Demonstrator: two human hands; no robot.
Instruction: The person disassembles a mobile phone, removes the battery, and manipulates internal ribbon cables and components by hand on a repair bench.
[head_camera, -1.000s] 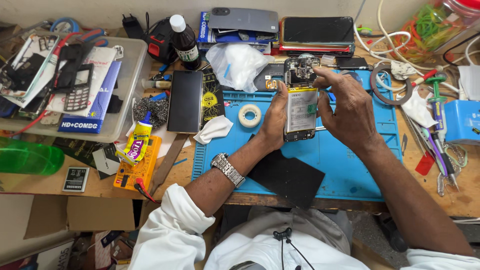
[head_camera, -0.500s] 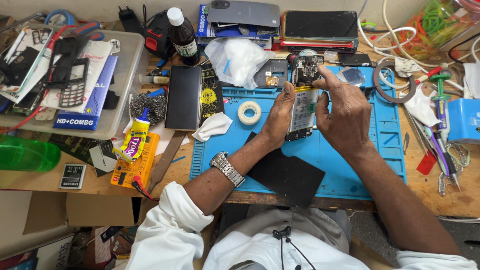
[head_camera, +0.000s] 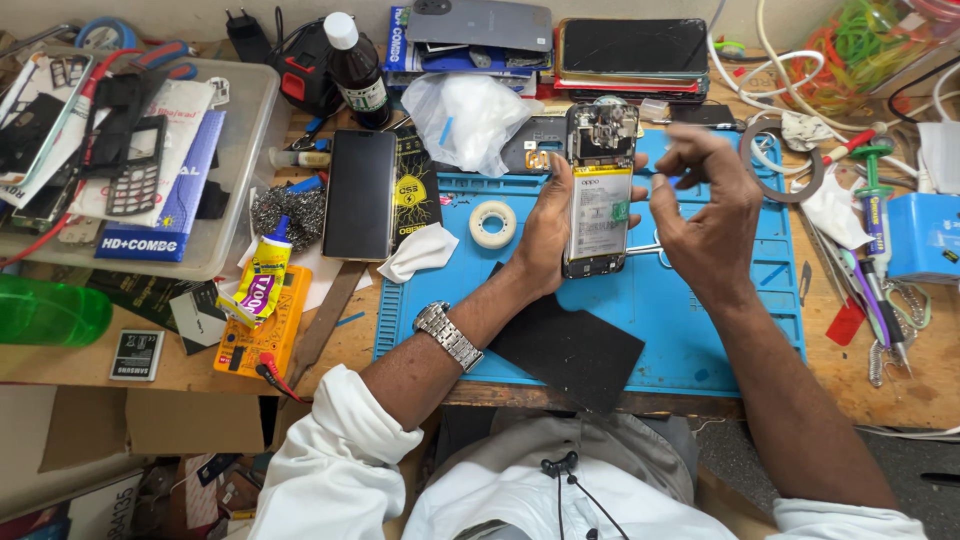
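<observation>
My left hand (head_camera: 545, 235) grips an opened smartphone (head_camera: 598, 200) upright above the blue work mat (head_camera: 700, 320). The phone's back is off, so its white battery and the circuit board at the top are exposed. My right hand (head_camera: 715, 215) hovers just right of the phone with its fingers loosely curled and blurred. I see nothing in it and it is not touching the phone. A metal watch (head_camera: 447, 335) sits on my left wrist. Metal tweezers (head_camera: 650, 250) lie on the mat, partly hidden behind the phone.
A tape roll (head_camera: 492, 223), a black sheet (head_camera: 570, 350) and a crumpled plastic bag (head_camera: 470, 115) lie around the mat. On the left are a dark phone screen (head_camera: 358, 195), a yellow meter (head_camera: 265, 335) and a cluttered tray (head_camera: 235, 180). Stacked phones (head_camera: 630, 50) are behind and screwdrivers (head_camera: 875, 200) on the right.
My right hand has come off the top of the phone and drawn back to the right. My left hand keeps holding the phone in about the same place.
</observation>
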